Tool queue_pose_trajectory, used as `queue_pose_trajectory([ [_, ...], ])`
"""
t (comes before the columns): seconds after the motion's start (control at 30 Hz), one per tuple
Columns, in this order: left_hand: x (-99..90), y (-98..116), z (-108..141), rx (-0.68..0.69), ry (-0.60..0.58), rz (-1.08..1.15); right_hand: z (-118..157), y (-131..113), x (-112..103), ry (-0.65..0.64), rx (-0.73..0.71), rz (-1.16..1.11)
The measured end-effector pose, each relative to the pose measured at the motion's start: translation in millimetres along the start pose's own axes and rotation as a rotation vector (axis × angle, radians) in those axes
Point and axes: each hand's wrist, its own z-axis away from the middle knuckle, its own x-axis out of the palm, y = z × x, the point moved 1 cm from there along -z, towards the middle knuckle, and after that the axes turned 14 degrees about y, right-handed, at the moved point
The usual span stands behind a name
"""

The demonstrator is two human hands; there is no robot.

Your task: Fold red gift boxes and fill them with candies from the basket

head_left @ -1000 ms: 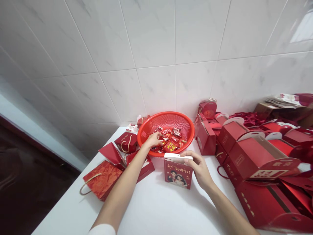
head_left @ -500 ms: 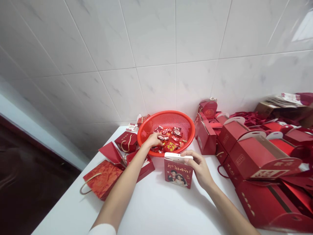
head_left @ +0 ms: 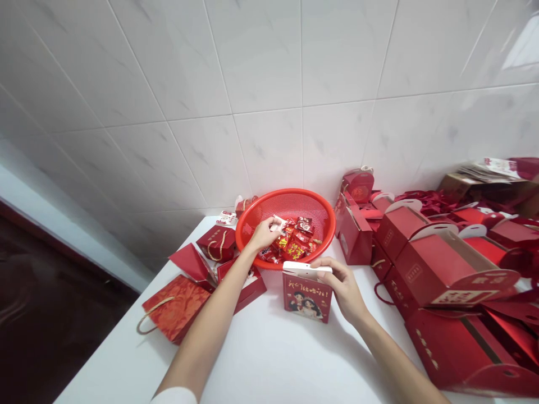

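In the head view, my left hand (head_left: 263, 235) is inside the red plastic basket (head_left: 243, 229), its fingers pinched on a wrapped candy (head_left: 278, 224) with a pale wrapper. Several red and gold wrapped candies (head_left: 296, 247) lie in the basket below and beside it. Just in front of the basket, a small red gift box (head_left: 306, 300) printed with a cartoon couple stands upright on the white table. My right hand (head_left: 343, 283) grips this box at its upper right edge, by the white top flap; part of the fingers is behind it.
To the left lie a patterned red gift bag (head_left: 174, 307) with a rope handle and a dark red box (head_left: 217, 243). Many red gift boxes (head_left: 455, 269) are piled along the right side. A tiled wall (head_left: 269, 67) rises behind the basket.
My left hand has lifted slightly and shifted within the basket, and a pale-wrapped candy now shows at its fingertips. My right hand and the gift box stay in place.
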Motion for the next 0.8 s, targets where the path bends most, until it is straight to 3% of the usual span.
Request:
queue_pose_trajectory([
  [0.47, 0.8, 2.8, -0.5, 0.050, 0.048, 0.122, 0.6, -1.0, -0.2, -0.009, 0.040, -0.027],
  [0.8, 5.1, 0.3, -0.3, 0.032, -0.009, 0.193, 0.5, -0.9, -0.1, 0.002, 0.035, -0.015],
])
